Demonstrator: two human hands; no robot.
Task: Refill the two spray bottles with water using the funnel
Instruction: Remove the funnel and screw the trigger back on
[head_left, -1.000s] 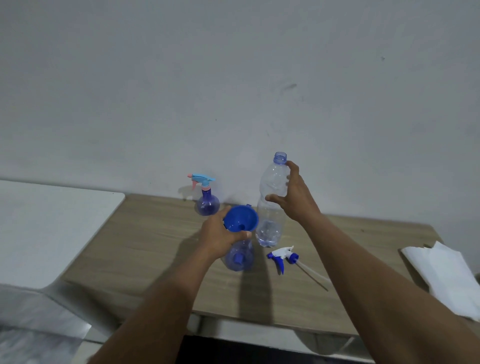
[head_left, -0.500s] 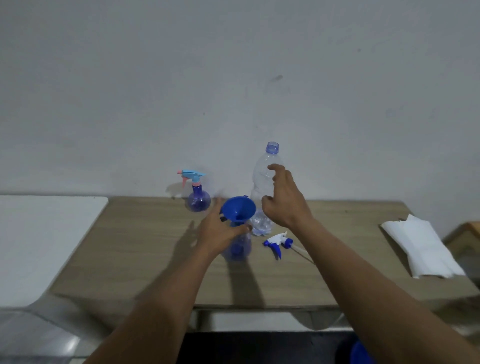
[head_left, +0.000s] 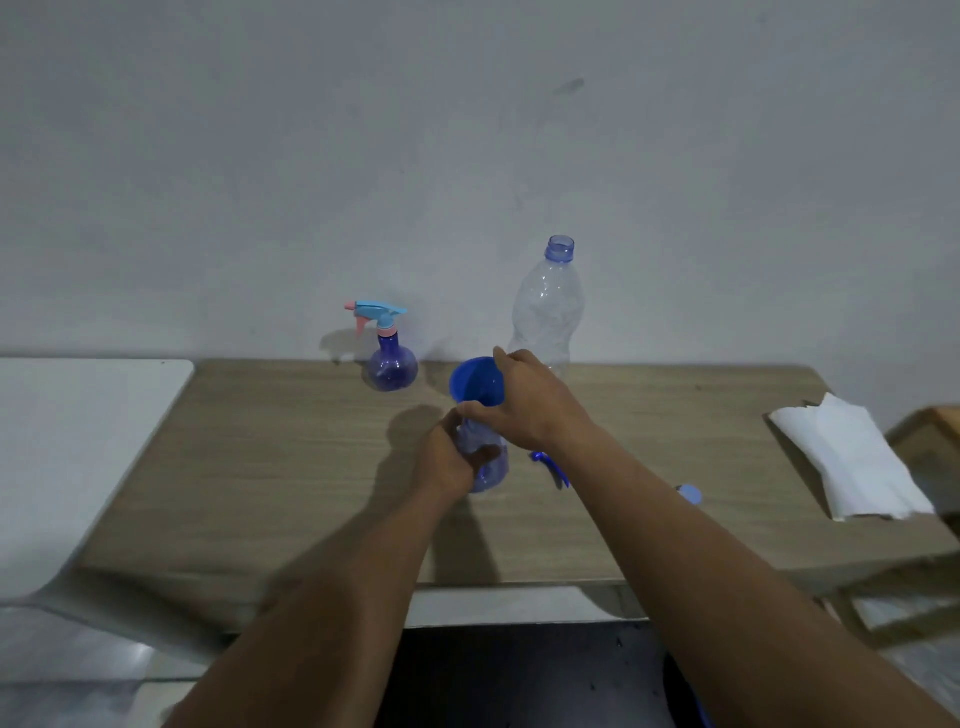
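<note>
At frame centre, your left hand (head_left: 445, 460) is wrapped around the open spray bottle (head_left: 491, 470); your right hand (head_left: 530, 410) clasps the funnel (head_left: 474, 382) atop it.

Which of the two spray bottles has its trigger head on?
The far spray bottle by the wall, topped with a light blue and pink trigger. The near spray bottle, gripped by the left hand, carries the blue funnel in its neck instead.

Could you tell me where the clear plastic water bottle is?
Head view: the clear plastic water bottle stands upright at the back edge of the wooden table, near the middle, just behind the blue funnel and the right hand.
</note>
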